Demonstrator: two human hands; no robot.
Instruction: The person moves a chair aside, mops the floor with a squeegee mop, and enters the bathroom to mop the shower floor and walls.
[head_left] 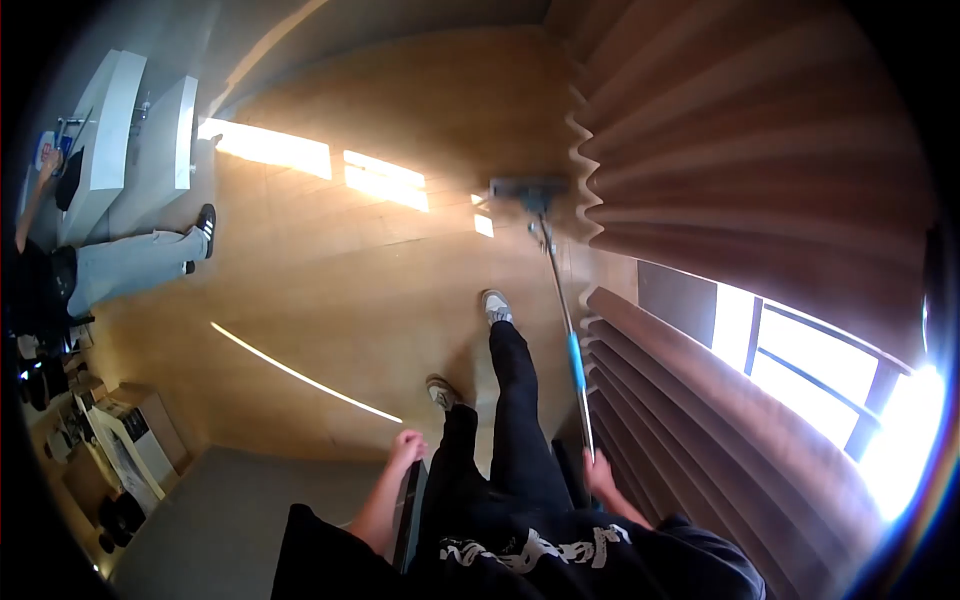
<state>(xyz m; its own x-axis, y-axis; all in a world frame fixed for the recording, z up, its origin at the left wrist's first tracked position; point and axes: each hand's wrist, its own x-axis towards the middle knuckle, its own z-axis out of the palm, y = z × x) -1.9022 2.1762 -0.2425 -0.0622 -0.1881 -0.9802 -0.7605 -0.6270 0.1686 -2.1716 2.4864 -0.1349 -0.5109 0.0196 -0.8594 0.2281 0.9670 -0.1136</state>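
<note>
My right hand [600,474] is wrapped round the end of a long metal mop handle [563,290] that has a blue sleeve partway along it. The handle runs forward to a flat mop head [530,192], which rests on the wooden floor close to the curtain's lower edge. My left hand [406,449] is held out at my left side, fingers curled into a fist, with nothing visible in it. Below that fist, a dark narrow edge [410,515] shows beside my leg; I cannot tell what it is.
Pleated brown curtains [740,140] hang along the right, parted at a bright window [810,360]. Sunlit patches lie on the floor [330,260]. At left, another person [130,265] stands near white furniture [115,120]. Cardboard boxes [150,425] and a grey surface [230,510] are at lower left.
</note>
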